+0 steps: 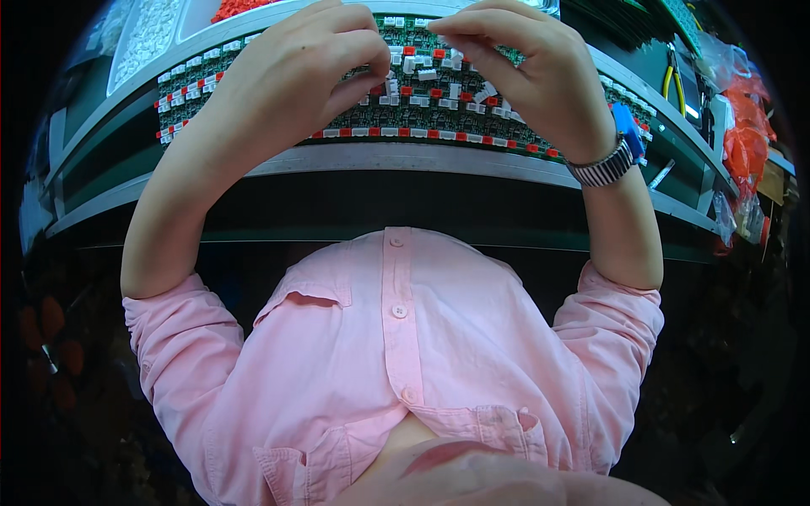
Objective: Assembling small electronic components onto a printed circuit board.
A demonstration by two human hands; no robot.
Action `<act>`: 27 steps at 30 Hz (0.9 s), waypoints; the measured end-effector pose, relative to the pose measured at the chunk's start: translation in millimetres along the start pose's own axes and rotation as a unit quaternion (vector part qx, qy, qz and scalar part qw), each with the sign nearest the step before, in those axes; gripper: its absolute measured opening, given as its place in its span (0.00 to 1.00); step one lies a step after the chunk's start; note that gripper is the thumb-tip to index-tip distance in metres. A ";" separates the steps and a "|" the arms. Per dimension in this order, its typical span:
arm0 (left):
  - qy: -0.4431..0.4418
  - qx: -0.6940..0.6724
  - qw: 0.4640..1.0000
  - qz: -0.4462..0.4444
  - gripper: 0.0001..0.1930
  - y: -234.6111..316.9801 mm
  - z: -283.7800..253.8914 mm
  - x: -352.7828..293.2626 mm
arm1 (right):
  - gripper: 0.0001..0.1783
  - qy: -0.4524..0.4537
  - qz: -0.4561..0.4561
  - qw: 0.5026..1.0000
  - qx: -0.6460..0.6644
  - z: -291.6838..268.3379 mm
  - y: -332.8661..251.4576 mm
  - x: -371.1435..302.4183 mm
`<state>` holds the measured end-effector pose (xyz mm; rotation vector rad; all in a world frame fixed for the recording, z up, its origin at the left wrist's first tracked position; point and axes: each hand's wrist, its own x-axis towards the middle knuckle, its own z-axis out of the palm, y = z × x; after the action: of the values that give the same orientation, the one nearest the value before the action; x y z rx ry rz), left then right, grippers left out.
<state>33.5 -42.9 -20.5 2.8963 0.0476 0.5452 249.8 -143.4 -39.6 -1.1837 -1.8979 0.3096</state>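
Green circuit boards (405, 122) with rows of white and red connectors lie side by side in a metal-edged frame. Over their left half is my left hand (325, 63), its fingers curled and thumb drawn close to the index finger beside a white connector (391, 87). My right hand (531, 51) hovers over the right half, thumb and index finger brought near each other. Whether either fingertip pinch holds a small part is too small to tell. Between the hands, loose white connectors (428, 74) lie on top of the boards, some tilted (485, 93).
A tray of white parts (148, 42) and a heap of red parts (240, 8) stand at the back left. Yellow-handled pliers (673, 80) lie at the right, near red and clear plastic bags (747, 126). The frame's metal rail (405, 158) runs along the near side.
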 end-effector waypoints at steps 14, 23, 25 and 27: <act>0.066 -0.132 0.984 -0.097 0.11 1.6 -14.5 -23.5 | 0.03 -0.185 0.004 0.969 -0.162 13.6 7.4 37.6; 0.094 -0.174 0.976 -0.097 0.10 -3.0 -12.7 -31.2 | 0.04 -0.203 0.001 0.959 -0.199 15.0 1.2 43.1; 0.095 -0.166 0.977 -0.100 0.09 -2.1 -13.6 -29.4 | 0.04 -0.197 0.004 0.960 -0.198 13.6 -1.2 41.7; 0.095 -0.157 0.978 -0.103 0.08 -0.7 -14.7 -27.4 | 0.04 -0.190 0.007 0.962 -0.197 12.3 -4.4 39.5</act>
<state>2.6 -41.3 -17.0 2.4899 0.2606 0.7158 230.4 -110.4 -23.4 -1.4799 -2.3639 0.1786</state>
